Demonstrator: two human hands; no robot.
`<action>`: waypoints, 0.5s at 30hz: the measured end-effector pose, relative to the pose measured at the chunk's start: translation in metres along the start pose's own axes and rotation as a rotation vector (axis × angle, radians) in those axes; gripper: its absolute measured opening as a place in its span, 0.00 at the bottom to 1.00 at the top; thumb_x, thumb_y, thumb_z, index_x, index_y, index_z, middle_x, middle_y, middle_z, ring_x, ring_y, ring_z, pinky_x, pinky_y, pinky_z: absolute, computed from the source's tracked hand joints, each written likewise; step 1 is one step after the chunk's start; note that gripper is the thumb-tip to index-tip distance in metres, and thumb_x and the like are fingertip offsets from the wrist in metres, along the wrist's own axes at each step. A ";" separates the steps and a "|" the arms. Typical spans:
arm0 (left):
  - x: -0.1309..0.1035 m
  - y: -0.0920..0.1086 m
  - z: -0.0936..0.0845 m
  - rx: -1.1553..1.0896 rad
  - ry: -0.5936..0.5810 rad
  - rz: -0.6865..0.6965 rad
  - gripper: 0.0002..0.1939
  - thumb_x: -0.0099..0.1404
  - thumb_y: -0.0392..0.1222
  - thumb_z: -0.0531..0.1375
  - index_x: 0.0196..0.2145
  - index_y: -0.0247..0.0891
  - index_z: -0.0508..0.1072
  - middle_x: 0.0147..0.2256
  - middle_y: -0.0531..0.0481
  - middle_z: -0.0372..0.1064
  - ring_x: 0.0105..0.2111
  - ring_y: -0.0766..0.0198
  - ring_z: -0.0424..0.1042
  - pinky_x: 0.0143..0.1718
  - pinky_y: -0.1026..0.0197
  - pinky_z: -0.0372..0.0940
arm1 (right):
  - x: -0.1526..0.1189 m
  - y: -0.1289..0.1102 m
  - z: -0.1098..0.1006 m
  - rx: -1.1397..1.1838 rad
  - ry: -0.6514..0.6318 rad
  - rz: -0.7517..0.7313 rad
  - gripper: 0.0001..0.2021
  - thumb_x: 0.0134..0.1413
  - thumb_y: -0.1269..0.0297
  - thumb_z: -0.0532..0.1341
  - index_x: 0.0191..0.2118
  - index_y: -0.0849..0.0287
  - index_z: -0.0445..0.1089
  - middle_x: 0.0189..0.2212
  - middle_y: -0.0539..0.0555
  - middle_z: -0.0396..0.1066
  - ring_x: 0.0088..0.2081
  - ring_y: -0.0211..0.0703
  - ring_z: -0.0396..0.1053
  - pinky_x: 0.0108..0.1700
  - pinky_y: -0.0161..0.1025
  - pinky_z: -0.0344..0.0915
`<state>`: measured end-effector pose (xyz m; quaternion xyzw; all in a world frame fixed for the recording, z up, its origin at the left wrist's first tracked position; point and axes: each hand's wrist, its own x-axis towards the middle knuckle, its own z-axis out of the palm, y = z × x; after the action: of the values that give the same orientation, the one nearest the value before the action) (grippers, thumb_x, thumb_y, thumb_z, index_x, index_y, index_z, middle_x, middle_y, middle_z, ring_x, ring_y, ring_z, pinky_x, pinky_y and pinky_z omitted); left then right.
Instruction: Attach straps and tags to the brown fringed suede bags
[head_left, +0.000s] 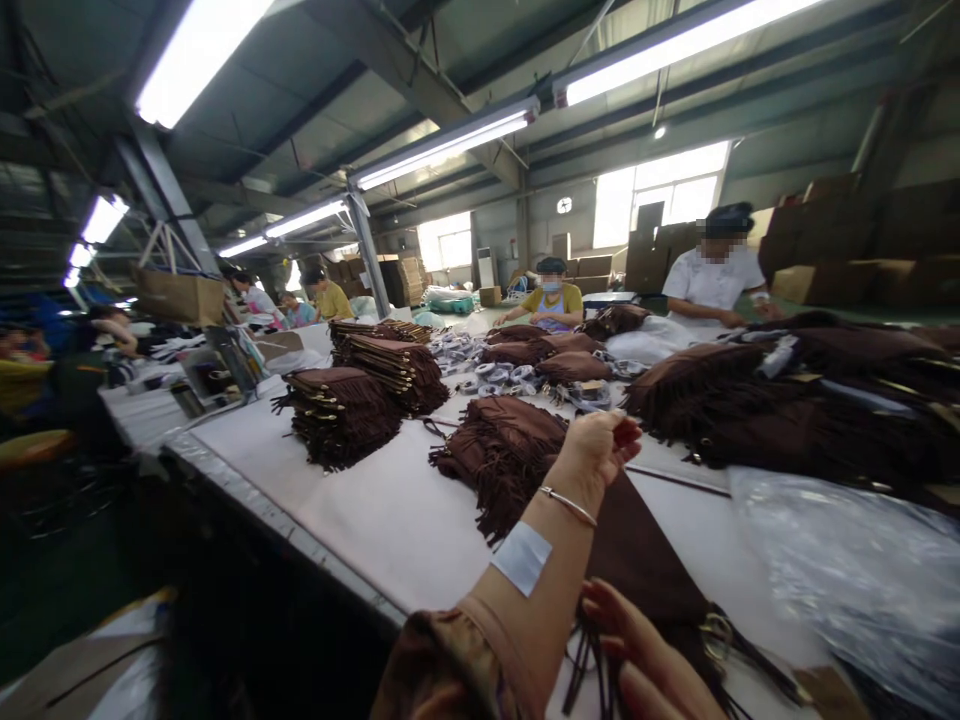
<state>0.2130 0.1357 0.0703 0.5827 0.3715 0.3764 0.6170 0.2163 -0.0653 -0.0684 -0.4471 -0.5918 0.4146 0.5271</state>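
Observation:
My left hand reaches out above the table, its fingers curled inward; what they hold, if anything, is hidden. Under that wrist lies a dark brown fringed bag, with a gold metal clasp and a strap at its near right end. My right hand is low in the picture beside the bag's hanging fringe, fingers apart, thumb side partly cut off by the frame. Just beyond my left forearm rests a pile of similar brown fringed bags.
More brown bags with gold edges are stacked at left and heaped at right. Clear plastic bags lie at near right. Grey wrapped rings are scattered mid-table. Co-workers work across the table.

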 end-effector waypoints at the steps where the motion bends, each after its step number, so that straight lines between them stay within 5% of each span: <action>1: -0.001 0.004 0.005 -0.029 0.035 0.025 0.12 0.66 0.44 0.50 0.29 0.37 0.67 0.30 0.47 0.71 0.29 0.67 0.71 0.35 0.61 0.68 | 0.006 -0.013 0.002 0.205 0.010 0.167 0.32 0.56 0.41 0.57 0.63 0.49 0.58 0.61 0.61 0.62 0.61 0.59 0.61 0.53 0.51 0.68; 4: -0.010 0.012 0.020 0.032 0.117 0.153 0.10 0.63 0.45 0.55 0.26 0.38 0.67 0.29 0.47 0.70 0.33 0.62 0.71 0.40 0.57 0.66 | 0.025 -0.053 0.014 0.628 0.044 0.462 0.39 0.46 0.35 0.61 0.61 0.47 0.58 0.63 0.61 0.59 0.61 0.61 0.59 0.49 0.54 0.68; 7: -0.025 0.012 0.029 0.563 0.159 0.572 0.08 0.62 0.44 0.56 0.28 0.38 0.69 0.33 0.43 0.71 0.38 0.55 0.70 0.44 0.52 0.63 | 0.034 -0.079 0.027 0.749 0.049 0.578 0.35 0.41 0.38 0.67 0.53 0.51 0.64 0.55 0.61 0.68 0.53 0.59 0.67 0.44 0.50 0.69; 10: -0.039 0.005 0.031 1.069 0.075 0.925 0.11 0.65 0.43 0.52 0.31 0.38 0.71 0.34 0.42 0.72 0.38 0.53 0.70 0.44 0.49 0.61 | 0.032 -0.087 0.035 0.818 0.030 0.594 0.29 0.42 0.46 0.70 0.48 0.57 0.68 0.44 0.61 0.75 0.44 0.55 0.73 0.42 0.47 0.70; 15: -0.042 -0.004 0.032 1.167 0.051 0.874 0.12 0.66 0.45 0.52 0.32 0.39 0.72 0.35 0.44 0.74 0.39 0.55 0.70 0.51 0.49 0.57 | 0.024 -0.072 0.035 0.856 0.024 0.460 0.24 0.39 0.53 0.73 0.40 0.64 0.71 0.33 0.60 0.77 0.39 0.55 0.75 0.44 0.49 0.70</action>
<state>0.2237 0.0835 0.0683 0.9031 0.2593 0.3423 -0.0097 0.1734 -0.0610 0.0036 -0.3142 -0.2476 0.7215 0.5651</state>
